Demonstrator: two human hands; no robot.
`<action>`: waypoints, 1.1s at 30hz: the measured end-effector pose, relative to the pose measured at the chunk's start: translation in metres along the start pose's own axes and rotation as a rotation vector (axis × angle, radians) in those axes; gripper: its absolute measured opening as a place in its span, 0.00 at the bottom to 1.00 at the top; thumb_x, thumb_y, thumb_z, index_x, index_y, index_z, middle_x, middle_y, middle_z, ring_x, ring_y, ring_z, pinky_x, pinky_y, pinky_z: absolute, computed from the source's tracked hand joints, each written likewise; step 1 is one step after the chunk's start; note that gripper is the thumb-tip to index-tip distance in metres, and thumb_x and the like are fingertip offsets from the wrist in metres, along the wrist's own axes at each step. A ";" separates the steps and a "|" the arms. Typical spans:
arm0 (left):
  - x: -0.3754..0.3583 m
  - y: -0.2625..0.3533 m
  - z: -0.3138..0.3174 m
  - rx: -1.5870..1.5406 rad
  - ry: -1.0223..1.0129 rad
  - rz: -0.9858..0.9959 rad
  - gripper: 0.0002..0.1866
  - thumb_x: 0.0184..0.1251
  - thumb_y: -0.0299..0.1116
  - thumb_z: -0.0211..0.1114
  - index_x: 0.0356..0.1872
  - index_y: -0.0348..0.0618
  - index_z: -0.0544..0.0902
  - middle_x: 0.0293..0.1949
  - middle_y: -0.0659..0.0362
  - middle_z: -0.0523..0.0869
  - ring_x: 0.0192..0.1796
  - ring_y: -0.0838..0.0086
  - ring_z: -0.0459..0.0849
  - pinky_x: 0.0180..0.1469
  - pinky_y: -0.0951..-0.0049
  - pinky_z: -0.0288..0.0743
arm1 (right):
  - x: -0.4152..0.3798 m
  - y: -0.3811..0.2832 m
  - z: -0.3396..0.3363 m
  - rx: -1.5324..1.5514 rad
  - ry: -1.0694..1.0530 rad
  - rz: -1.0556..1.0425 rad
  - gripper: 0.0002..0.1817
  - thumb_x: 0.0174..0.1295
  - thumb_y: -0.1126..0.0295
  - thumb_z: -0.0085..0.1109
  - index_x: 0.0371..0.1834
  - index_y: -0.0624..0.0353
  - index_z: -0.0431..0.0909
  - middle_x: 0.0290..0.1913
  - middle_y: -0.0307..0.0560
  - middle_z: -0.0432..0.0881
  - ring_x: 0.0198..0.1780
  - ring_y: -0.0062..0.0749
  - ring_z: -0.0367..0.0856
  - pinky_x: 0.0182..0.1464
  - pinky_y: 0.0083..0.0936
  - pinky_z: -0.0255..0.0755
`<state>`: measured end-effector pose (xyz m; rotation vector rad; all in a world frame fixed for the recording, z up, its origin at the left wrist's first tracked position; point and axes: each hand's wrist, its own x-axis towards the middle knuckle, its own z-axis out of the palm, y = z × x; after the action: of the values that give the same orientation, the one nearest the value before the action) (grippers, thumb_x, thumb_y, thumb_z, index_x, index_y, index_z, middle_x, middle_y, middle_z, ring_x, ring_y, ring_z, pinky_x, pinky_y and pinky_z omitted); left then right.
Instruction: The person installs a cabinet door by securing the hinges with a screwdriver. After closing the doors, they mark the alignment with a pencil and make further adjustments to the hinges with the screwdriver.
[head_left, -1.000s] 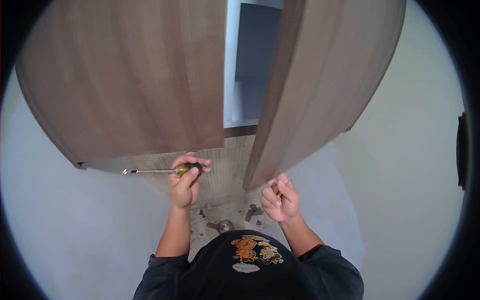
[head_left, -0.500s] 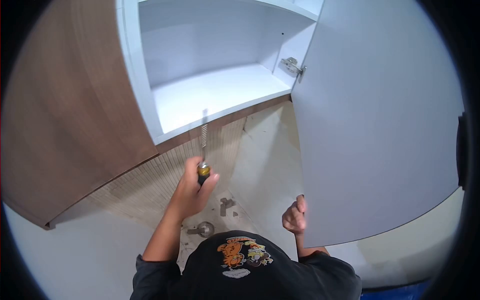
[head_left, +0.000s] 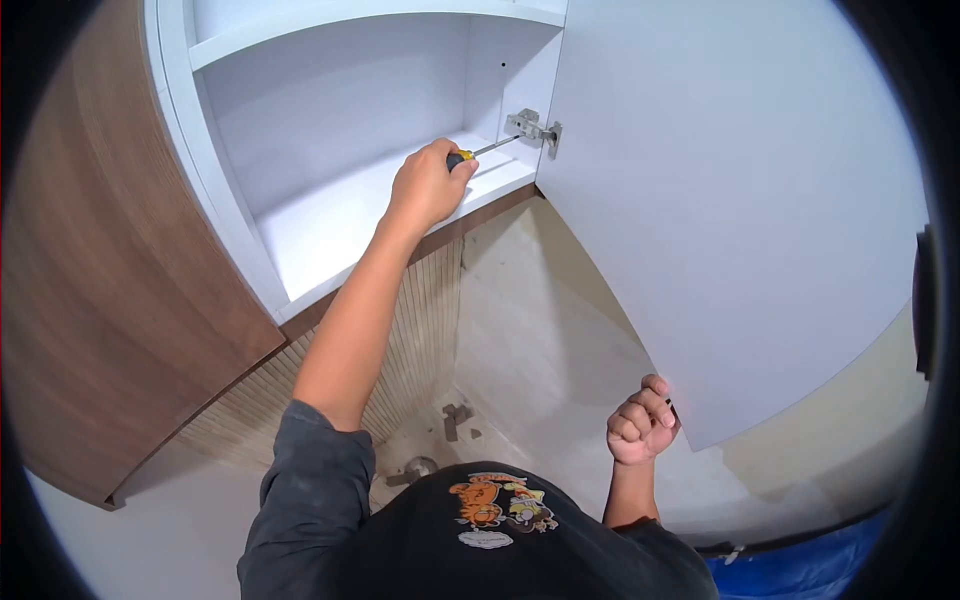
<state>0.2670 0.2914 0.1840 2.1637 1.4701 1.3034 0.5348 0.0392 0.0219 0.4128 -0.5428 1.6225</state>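
My left hand is wrapped round the handle of a screwdriver with a black and yellow grip. Its thin metal shaft points right, and the tip meets or nearly meets the metal hinge on the cabinet's right inner wall. That hinge joins the wall to a swung-out pale grey door. Low on the right, my right hand has its fingers curled at the door's lower edge, near the corner. A small dark piece shows by those fingers; I cannot make out what it is.
A white shelf crosses the cabinet above the hinge. To the left is a closed wood-grain door. Ribbed panelling runs below. A metal fitting and dark scraps are lower down; blue sheeting lies bottom right.
My left hand has moved up and into the cabinet, bringing the screwdriver from below the front edge to the hinge. My right hand and the door's lower corner have shifted right in view.
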 end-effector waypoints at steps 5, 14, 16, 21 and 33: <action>0.014 0.007 0.009 0.048 0.002 -0.001 0.20 0.64 0.41 0.64 0.47 0.33 0.80 0.40 0.44 0.85 0.45 0.54 0.83 0.49 0.62 0.74 | 0.002 -0.007 0.000 0.008 0.005 -0.006 0.12 0.67 0.66 0.48 0.48 0.61 0.70 0.26 0.34 0.78 0.14 0.16 0.52 0.17 0.15 0.45; 0.023 0.003 0.017 0.107 0.045 0.038 0.20 0.64 0.41 0.63 0.46 0.33 0.80 0.40 0.43 0.85 0.45 0.52 0.83 0.49 0.60 0.74 | 0.004 -0.013 -0.002 0.011 0.015 -0.003 0.10 0.66 0.68 0.49 0.47 0.61 0.70 0.25 0.33 0.78 0.14 0.15 0.52 0.16 0.15 0.44; 0.023 0.003 0.017 0.096 0.042 0.028 0.20 0.64 0.41 0.63 0.46 0.32 0.80 0.40 0.43 0.85 0.45 0.52 0.83 0.49 0.60 0.74 | 0.004 -0.014 -0.002 0.014 0.015 -0.002 0.10 0.66 0.68 0.48 0.47 0.61 0.70 0.25 0.33 0.78 0.14 0.15 0.52 0.16 0.15 0.44; 0.038 -0.003 0.016 0.008 0.014 -0.009 0.20 0.62 0.44 0.64 0.39 0.32 0.82 0.34 0.48 0.85 0.34 0.62 0.83 0.37 0.65 0.75 | 0.003 -0.018 -0.005 0.021 -0.005 0.002 0.13 0.69 0.63 0.46 0.48 0.61 0.70 0.25 0.34 0.78 0.15 0.16 0.54 0.18 0.16 0.47; 0.052 0.010 0.002 -0.174 -0.176 -0.152 0.19 0.61 0.41 0.63 0.36 0.30 0.83 0.23 0.51 0.82 0.24 0.67 0.78 0.29 0.65 0.72 | 0.003 -0.021 -0.004 0.037 -0.003 -0.002 0.13 0.69 0.63 0.47 0.48 0.61 0.69 0.25 0.34 0.78 0.15 0.16 0.54 0.19 0.15 0.48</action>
<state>0.2804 0.3301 0.2174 1.9601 1.3684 1.1145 0.5555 0.0459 0.0226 0.4435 -0.5153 1.6327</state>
